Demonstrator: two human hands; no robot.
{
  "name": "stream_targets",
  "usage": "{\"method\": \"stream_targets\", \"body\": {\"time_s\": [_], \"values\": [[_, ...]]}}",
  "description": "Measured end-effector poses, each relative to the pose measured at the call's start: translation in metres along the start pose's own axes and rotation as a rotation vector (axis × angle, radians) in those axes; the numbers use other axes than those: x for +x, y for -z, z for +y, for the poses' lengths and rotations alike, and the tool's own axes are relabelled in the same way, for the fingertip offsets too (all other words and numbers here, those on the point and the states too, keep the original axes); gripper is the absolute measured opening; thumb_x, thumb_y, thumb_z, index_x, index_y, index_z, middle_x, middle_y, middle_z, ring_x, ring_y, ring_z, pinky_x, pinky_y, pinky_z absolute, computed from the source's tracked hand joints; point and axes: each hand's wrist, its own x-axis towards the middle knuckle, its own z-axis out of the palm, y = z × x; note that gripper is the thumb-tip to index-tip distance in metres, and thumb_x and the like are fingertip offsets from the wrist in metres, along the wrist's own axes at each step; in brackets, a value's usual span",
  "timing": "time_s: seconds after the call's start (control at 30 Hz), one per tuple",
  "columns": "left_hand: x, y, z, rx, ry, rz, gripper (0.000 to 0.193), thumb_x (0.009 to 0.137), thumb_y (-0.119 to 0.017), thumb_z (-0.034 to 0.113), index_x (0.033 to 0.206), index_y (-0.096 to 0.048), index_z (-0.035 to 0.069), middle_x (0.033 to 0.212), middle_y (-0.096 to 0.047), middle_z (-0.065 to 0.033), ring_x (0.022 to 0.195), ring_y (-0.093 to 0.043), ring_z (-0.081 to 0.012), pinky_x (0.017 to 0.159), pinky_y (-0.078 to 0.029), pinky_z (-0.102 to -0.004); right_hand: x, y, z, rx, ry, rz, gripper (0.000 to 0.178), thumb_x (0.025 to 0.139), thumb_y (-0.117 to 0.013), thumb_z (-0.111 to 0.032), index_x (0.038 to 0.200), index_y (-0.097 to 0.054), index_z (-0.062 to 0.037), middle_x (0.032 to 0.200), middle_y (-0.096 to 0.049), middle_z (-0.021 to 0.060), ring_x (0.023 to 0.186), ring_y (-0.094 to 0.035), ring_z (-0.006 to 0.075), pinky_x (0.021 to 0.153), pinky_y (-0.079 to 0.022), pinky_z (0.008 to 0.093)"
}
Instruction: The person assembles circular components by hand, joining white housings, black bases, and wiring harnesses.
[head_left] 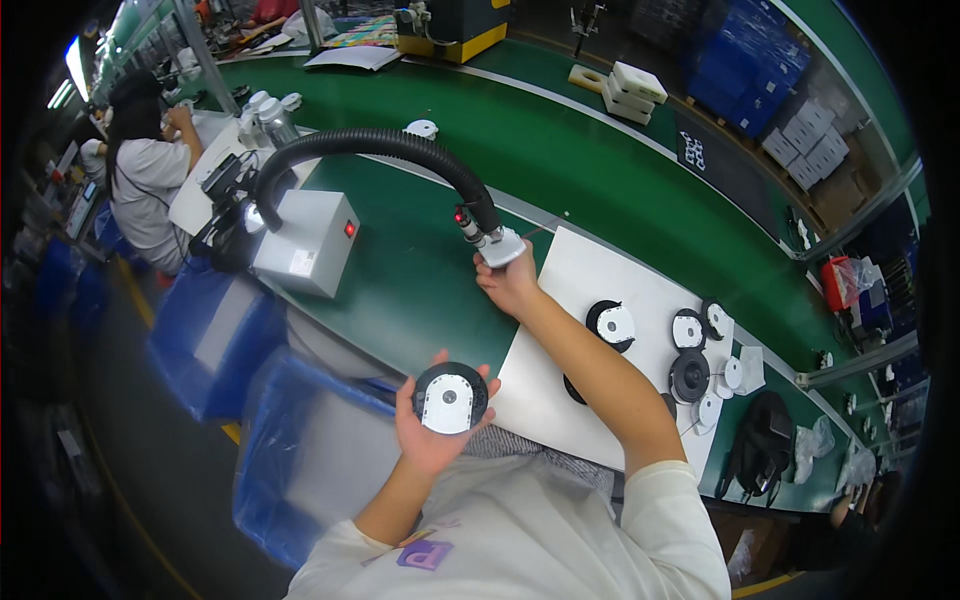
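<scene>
My left hand cradles a round black housing from below, its fingers curled round the rim. A white arch-shaped plate with a small centre hub is set in that housing. Farther forward, my right hand grips a small white part at the end of a ribbed black flexible hose. The part sits right at the metal nozzle, which shows a red light; whether they touch I cannot tell. The hose arches over from a grey box with a red switch.
Under my right forearm lies a white sheet with several black-and-white round parts. A black bag rests to the right on the green bench. A blue plastic-lined bin stands at lower left. At far left a person sits working.
</scene>
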Motion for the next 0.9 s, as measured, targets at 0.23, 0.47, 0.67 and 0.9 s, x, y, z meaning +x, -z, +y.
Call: {"method": "stream_targets", "body": {"time_s": [0.23, 0.47, 0.67, 0.9], "values": [[0.023, -0.015, -0.023, -0.07, -0.246, 0.077, 0.051, 0.094, -0.043, 0.046, 0.135, -0.054, 0.017, 0.142, -0.044, -0.0246, 0.134, -0.038, -0.043, 0.103, -0.04, -0.0546, -0.025, 0.011, -0.011, -0.025, -0.019, -0.095, 0.046, 0.096, -0.031, -0.047, 0.096, -0.057, -0.009, 0.073, -0.056, 0.0119, 0.052, -0.044, 0.0157, 0.042, -0.027, 0.0257], [0.142, -0.046, 0.003, -0.078, -0.304, 0.037, 0.048, 0.097, -0.037, 0.042, 0.123, -0.053, 0.005, 0.126, -0.049, -0.0287, 0.122, -0.046, -0.0428, 0.106, -0.038, -0.0607, -0.175, 0.009, -0.05, -0.016, 0.22, -0.369, 0.05, 0.099, -0.027, -0.049, 0.137, -0.044, -0.022, 0.081, -0.056, 0.0159, 0.054, -0.044, 0.0189, 0.048, -0.034, 0.0298], [0.213, -0.054, 0.021, -0.037, -0.263, -0.118, 0.049, 0.098, -0.035, 0.038, 0.12, -0.055, -0.002, 0.128, -0.048, -0.0296, 0.126, -0.045, -0.0433, 0.109, -0.037, -0.0589, -0.253, 0.016, -0.059, 0.141, 0.236, -0.718, 0.053, 0.101, -0.024, -0.052, 0.141, -0.036, -0.0186, 0.084, -0.057, 0.0207, 0.058, -0.049, 0.0201, 0.049, -0.037, 0.03], [0.161, -0.046, -0.04, -0.072, -0.108, -0.091, 0.049, 0.096, -0.043, 0.046, 0.133, -0.056, 0.018, 0.138, -0.047, -0.0242, 0.13, -0.042, -0.0437, 0.1, -0.043, -0.0555, -0.267, 0.039, -0.068, 0.1, 0.388, -0.687, 0.043, 0.104, -0.023, -0.045, 0.132, -0.04, -0.0185, 0.084, -0.058, 0.0226, 0.064, -0.053, 0.0199, 0.055, -0.043, 0.0283]]}}
